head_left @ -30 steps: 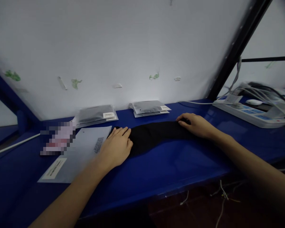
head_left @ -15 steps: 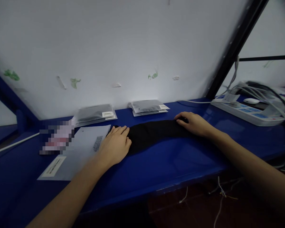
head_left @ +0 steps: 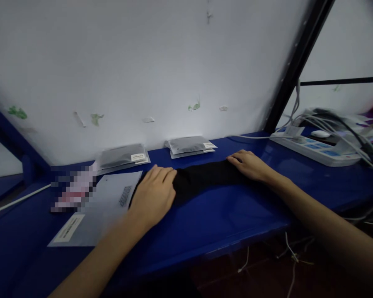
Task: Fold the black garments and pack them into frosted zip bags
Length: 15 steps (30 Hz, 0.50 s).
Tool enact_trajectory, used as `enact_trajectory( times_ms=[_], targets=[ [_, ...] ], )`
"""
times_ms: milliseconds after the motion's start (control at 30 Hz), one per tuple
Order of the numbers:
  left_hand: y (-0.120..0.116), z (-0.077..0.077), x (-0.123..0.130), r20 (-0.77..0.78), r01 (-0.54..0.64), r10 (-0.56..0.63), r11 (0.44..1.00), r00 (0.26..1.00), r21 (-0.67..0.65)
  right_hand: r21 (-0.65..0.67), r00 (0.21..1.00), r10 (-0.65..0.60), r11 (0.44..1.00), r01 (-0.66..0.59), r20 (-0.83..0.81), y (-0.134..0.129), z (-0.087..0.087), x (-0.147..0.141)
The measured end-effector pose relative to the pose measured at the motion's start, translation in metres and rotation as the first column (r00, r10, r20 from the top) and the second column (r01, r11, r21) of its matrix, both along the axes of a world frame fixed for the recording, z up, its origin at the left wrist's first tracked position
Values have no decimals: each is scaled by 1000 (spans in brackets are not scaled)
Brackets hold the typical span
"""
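On the left, a white cable (head_left: 18, 201) is running toward a pixelated pink item (head_left: 76, 192), which is lying beside a flat, pale bag (head_left: 110, 198); a pile of dark-filled bags (head_left: 121, 156) is resting farther back, near the wall (head_left: 127, 70). The left forearm is slanting in from the near left, partly covering the pale bag from view, and the left hand (head_left: 155, 193) is lying palm down over the left part of a black cloth (head_left: 202, 179), fingers close together and slightly bent; its grip is resting unclenched on top, not closing around anything visible. The cloth is stretching across the desk (head_left: 199, 225) between both hands, a little of its left end showing beside the pale bag. It is looking light, soft and limp, probably not fragile and not very slippery, so it is likely to wrinkle or bunch; its two ends are seeming the best places to hold. A second pile of bags (head_left: 189, 145) is lying beyond it. The right forearm is slanting in from the near right, and the right hand (head_left: 247, 164) is curving over the cloth's right end, palm down; whether its grip is pinching the fabric is staying unclear. Farther right, a white power strip (head_left: 317, 152) is sitting among cables.
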<state>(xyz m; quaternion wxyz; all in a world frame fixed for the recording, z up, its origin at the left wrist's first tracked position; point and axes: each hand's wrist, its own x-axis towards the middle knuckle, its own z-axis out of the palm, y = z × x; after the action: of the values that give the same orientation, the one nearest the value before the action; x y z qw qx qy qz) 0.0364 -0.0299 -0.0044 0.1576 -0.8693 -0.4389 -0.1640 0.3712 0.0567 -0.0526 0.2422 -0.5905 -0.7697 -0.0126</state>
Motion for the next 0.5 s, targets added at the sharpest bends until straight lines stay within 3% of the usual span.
enact_trajectory(
  times_ms=[100, 233, 367, 500],
  targets=[
    [-20, 1, 31, 6, 91, -90, 993, 996, -71, -3, 999, -16, 1000, 15, -37, 0, 0, 0],
    [-42, -12, 60, 26, 36, -33, 988, 999, -150, -6, 999, -24, 1000, 23, -47, -4, 5, -5],
    [-47, -24, 63, 77, 9, -1, 995, 997, -101, -61, 983, -88, 995, 79, -161, -11, 12, -13],
    [-48, -29, 60, 108, 23, -12, 994, 994, -108, -99, 912, -63, 995, 25, -404, -18, 18, -17]
  ],
)
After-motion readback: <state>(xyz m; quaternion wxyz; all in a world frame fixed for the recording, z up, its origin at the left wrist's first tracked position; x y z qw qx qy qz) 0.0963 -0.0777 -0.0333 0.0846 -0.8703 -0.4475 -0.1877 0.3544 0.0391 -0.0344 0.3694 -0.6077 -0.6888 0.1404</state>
